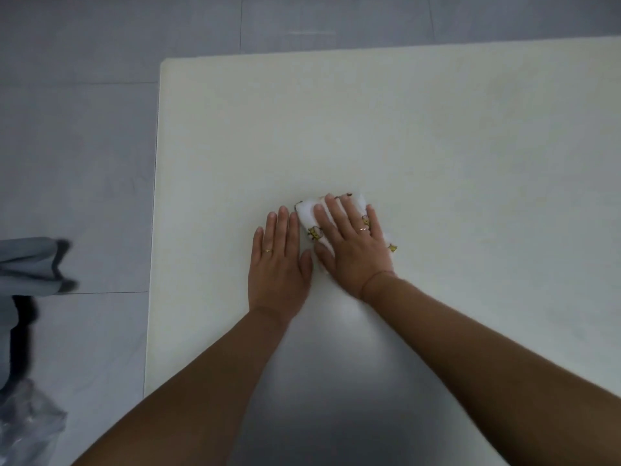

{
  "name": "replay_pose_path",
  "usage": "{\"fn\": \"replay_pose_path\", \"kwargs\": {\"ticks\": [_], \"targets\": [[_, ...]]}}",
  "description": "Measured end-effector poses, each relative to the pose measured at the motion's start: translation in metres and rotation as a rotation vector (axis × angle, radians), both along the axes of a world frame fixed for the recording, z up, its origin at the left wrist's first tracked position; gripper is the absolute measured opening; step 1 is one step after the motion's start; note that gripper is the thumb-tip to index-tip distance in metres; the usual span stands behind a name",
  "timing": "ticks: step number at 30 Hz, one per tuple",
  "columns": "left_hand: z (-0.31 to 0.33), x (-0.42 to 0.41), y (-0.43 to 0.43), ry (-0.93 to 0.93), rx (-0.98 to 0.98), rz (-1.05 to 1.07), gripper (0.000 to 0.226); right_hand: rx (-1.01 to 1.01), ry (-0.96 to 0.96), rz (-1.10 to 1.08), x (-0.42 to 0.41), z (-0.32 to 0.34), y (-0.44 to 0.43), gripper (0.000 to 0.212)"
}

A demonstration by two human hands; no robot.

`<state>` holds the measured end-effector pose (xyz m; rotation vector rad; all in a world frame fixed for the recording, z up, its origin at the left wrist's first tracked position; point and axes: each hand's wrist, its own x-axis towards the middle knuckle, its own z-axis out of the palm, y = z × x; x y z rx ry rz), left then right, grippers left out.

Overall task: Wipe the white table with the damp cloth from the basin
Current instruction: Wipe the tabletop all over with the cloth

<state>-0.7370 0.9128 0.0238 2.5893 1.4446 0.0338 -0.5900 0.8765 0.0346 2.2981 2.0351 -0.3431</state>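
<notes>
The white table (437,129) is filling most of the view, its left and far edges showing against a grey tiled floor (84,146). The cloth (307,213), white with small yellow printed figures, is lying folded on the tabletop near the middle. The right hand (353,243) is pressing down on the cloth with palm flat and fingers straight and spread, not curled round it; parts of the cloth are showing beyond the fingertips and at both sides of the hand. The left hand (279,264) is resting flat on the bare tabletop just beside the cloth, fingers straight and close together, gripping nothing; its thumb is lying close to the right thumb, and contact between them cannot be determined. A gold ring (267,250) is showing on the left hand and a second ring (363,229) on the right. Both forearms are reaching in bare from the near edge. At the left, over the floor, a blurred piece of grey fabric (27,264) is showing, and a clear plastic bag (27,422) is sitting at the lower left corner
</notes>
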Motion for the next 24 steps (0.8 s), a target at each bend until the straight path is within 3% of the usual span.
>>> {"fn": "replay_pose_path", "kwargs": {"ticks": [2, 6, 8, 10, 12, 16, 18, 22, 24], "targets": [[0.001, 0.001, 0.0, -0.011, -0.011, 0.014, 0.061, 0.004, -0.044, 0.012, 0.035, 0.0, 0.002, 0.063], [0.0, 0.0, -0.001, -0.012, -0.011, 0.019, 0.061, -0.027, -0.018, -0.496, 0.06, -0.002, 0.019, 0.063], [0.0, 0.0, 0.0, -0.017, -0.014, 0.023, 0.061, -0.014, 0.015, -0.623, 0.033, -0.003, 0.031, 0.063], [0.001, 0.001, -0.001, -0.013, -0.016, 0.021, 0.06, -0.008, 0.026, -0.508, 0.001, -0.005, 0.034, 0.064], [0.002, 0.002, 0.0, 0.001, -0.018, 0.021, 0.06, 0.013, 0.019, -0.253, -0.016, -0.004, 0.027, 0.064], [0.005, 0.002, 0.0, -0.005, -0.047, 0.024, 0.061, 0.039, -0.03, 0.115, 0.036, -0.002, 0.024, 0.063], [0.005, 0.001, 0.0, -0.019, -0.057, 0.017, 0.061, 0.021, -0.057, -0.018, 0.07, -0.003, 0.031, 0.061], [0.005, 0.001, 0.001, -0.044, -0.079, 0.025, 0.062, -0.006, -0.006, -0.565, 0.065, -0.004, 0.056, 0.062], [0.006, 0.002, 0.001, -0.065, -0.09, 0.037, 0.062, -0.017, 0.027, -0.565, 0.035, -0.003, 0.064, 0.062]]}}
